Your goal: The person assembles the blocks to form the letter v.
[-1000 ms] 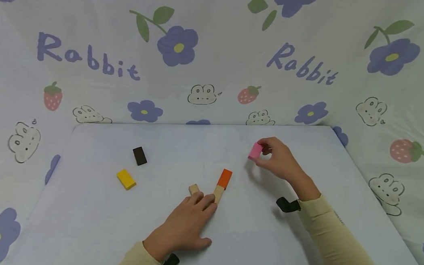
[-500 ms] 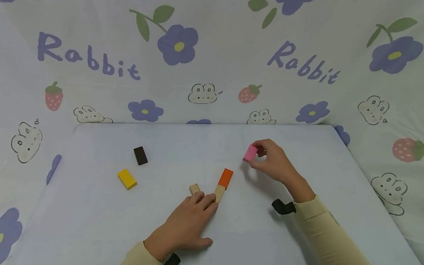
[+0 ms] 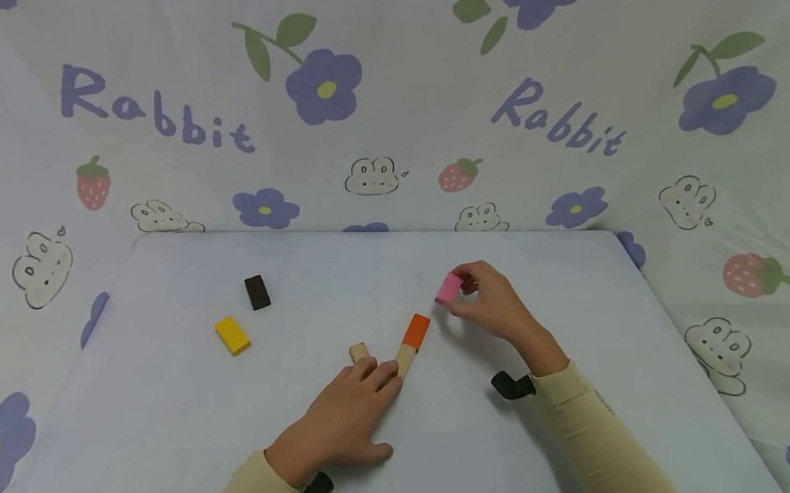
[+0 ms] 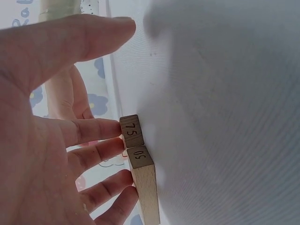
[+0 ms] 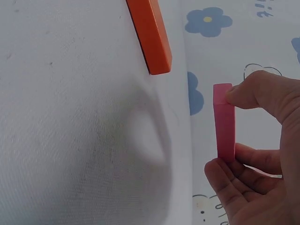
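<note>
We saw the right hand (image 3: pixel 492 299) pinch the pink block (image 3: pixel 447 288) by its ends above the table (image 3: pixel 175 418), long axis slanting away rightward, near the orange block (image 3: pixel 417 332). The left hand (image 3: pixel 344 419), outstretched, touched and partly covered wooden blocks (image 4: pixel 146 190), apparently two.

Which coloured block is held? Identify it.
The pink block: the right hand pinches it; no hand touches the orange block, yellow block or dark block.
</note>
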The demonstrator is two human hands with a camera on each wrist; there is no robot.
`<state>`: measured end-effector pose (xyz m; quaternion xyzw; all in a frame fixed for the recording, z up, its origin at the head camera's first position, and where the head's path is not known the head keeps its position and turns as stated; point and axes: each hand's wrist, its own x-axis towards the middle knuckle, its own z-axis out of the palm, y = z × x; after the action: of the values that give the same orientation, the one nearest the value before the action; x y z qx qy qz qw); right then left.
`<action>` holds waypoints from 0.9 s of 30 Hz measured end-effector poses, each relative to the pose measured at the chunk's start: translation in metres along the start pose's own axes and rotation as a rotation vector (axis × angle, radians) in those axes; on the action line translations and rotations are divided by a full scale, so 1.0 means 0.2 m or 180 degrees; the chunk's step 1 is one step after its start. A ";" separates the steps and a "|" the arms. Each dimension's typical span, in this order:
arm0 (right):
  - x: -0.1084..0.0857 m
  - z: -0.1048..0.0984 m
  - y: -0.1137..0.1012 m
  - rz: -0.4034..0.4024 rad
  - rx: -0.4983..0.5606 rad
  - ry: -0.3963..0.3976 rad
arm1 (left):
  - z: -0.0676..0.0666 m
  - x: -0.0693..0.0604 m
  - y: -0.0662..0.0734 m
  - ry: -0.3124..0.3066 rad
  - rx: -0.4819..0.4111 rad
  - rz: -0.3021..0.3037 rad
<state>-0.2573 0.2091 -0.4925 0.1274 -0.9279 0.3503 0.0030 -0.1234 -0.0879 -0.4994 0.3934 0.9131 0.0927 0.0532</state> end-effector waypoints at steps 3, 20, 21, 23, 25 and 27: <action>0.00 0.02 0.00 0.0015 0.0038 -0.0014 | 0.00 0.00 0.00 -0.0024 -0.0012 -0.0005; 0.02 0.11 0.00 -0.0080 0.0046 -0.0125 | 0.00 0.00 0.00 0.0058 0.0075 0.0044; 0.02 0.12 0.00 -0.0076 0.0040 -0.0127 | 0.00 0.00 0.01 0.0064 0.0081 0.0045; 0.02 0.12 -0.01 -0.0079 0.0018 -0.0128 | 0.00 0.00 0.01 0.0067 0.0091 0.0047; 0.03 0.12 -0.01 -0.0090 -0.0004 -0.0130 | 0.00 0.00 0.01 0.0076 0.0094 0.0043; 0.03 0.13 -0.01 -0.0101 -0.0013 -0.0141 | 0.00 0.00 0.01 0.0074 0.0090 0.0036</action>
<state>-0.2599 0.1905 -0.5102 0.1498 -0.9263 0.3454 -0.0118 -0.1223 -0.0868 -0.4982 0.3981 0.9127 0.0846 0.0364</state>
